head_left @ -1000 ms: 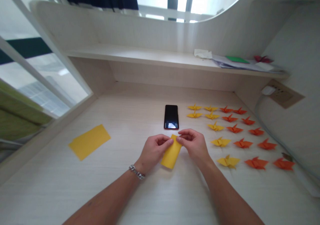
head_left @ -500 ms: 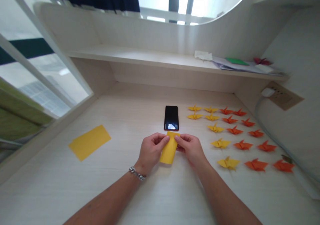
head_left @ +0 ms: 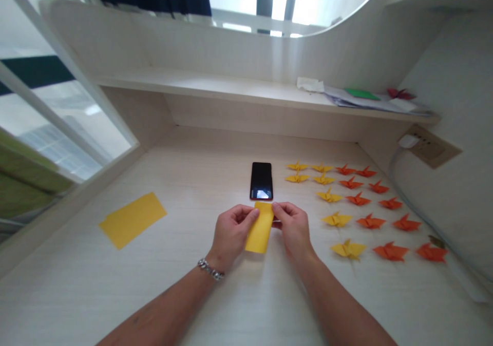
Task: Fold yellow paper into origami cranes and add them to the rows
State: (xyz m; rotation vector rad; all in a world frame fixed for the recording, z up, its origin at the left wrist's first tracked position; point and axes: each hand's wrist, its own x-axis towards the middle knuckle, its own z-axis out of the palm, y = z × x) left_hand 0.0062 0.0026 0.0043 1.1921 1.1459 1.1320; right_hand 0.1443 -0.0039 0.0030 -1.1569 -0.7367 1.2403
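Observation:
Both of my hands pinch a folded yellow paper (head_left: 260,233) by its far end, just above the light wooden desk (head_left: 200,294). My left hand (head_left: 231,233) grips its left top corner with thumb and forefinger, and a metal bracelet sits on that wrist. My right hand (head_left: 293,227) grips the right top corner. The paper hangs as a narrow rectangle with its near end over the desk. A black phone (head_left: 262,180) lies flat just beyond the paper.
Rows of folded yellow cranes (head_left: 330,196) and orange cranes (head_left: 370,220) lie to the right. A flat yellow sheet (head_left: 133,218) rests at the left. A shelf (head_left: 246,88) at the back holds papers (head_left: 365,97). A wall socket (head_left: 427,145) with a cable is on the right.
The paper swung from a slant to nearly straight and moved slightly away from me, towards the phone. Both hands kept their pinch on it.

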